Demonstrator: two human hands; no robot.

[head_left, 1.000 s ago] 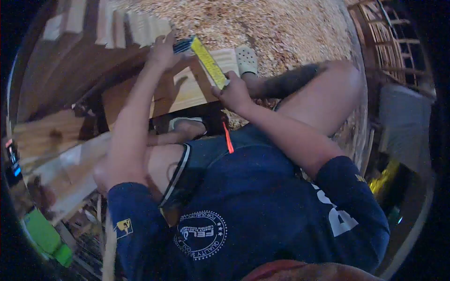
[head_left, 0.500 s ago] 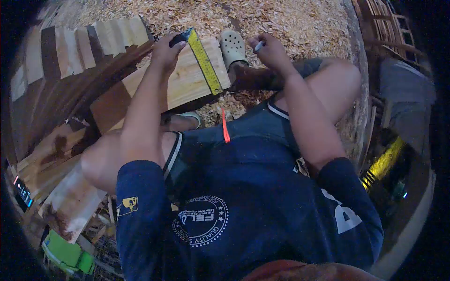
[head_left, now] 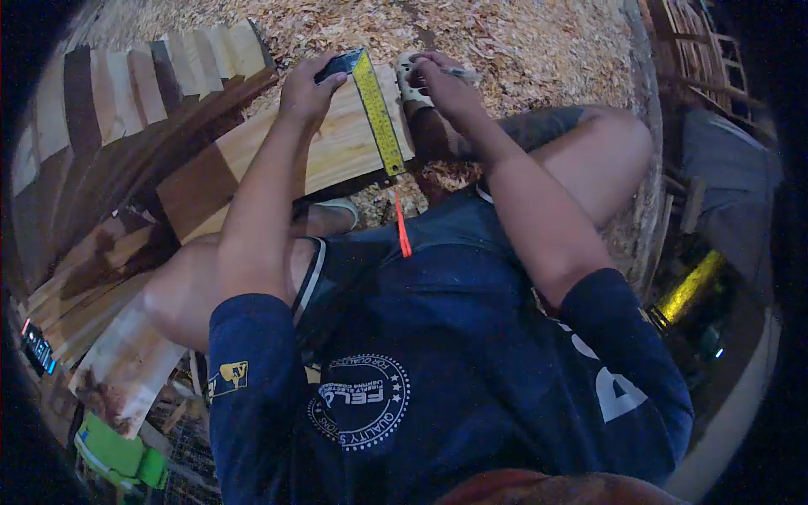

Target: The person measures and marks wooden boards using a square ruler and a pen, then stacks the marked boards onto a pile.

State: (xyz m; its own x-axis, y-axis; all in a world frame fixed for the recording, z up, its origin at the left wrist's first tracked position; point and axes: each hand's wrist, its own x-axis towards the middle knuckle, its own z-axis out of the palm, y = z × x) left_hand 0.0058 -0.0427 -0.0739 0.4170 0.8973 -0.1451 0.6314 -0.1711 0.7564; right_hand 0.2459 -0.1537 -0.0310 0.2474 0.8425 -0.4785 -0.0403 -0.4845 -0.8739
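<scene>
A wooden board (head_left: 345,143) lies in front of me between my feet. Across its far end rests a square with a yellow scale blade (head_left: 379,114) and a dark handle. My left hand (head_left: 310,88) is closed around that handle. Beyond the blade, to the right, my right hand (head_left: 442,80) is closed on a slim pale pen-like tool (head_left: 461,74), which points out to the right. My right hand is above the light clog (head_left: 410,84) on my foot and does not touch the board.
A row of wood pieces (head_left: 139,88) stands at the upper left. Wood shavings (head_left: 522,50) cover the floor. More planks (head_left: 135,362), a lit phone (head_left: 38,347) and a green object (head_left: 114,450) are at the lower left. A grey cloth (head_left: 728,177) hangs at the right.
My right hand let go of the yellow blade, took up the pen-like tool and has lately moved left toward the blade. The square now lies across the board, shifted slightly right.
</scene>
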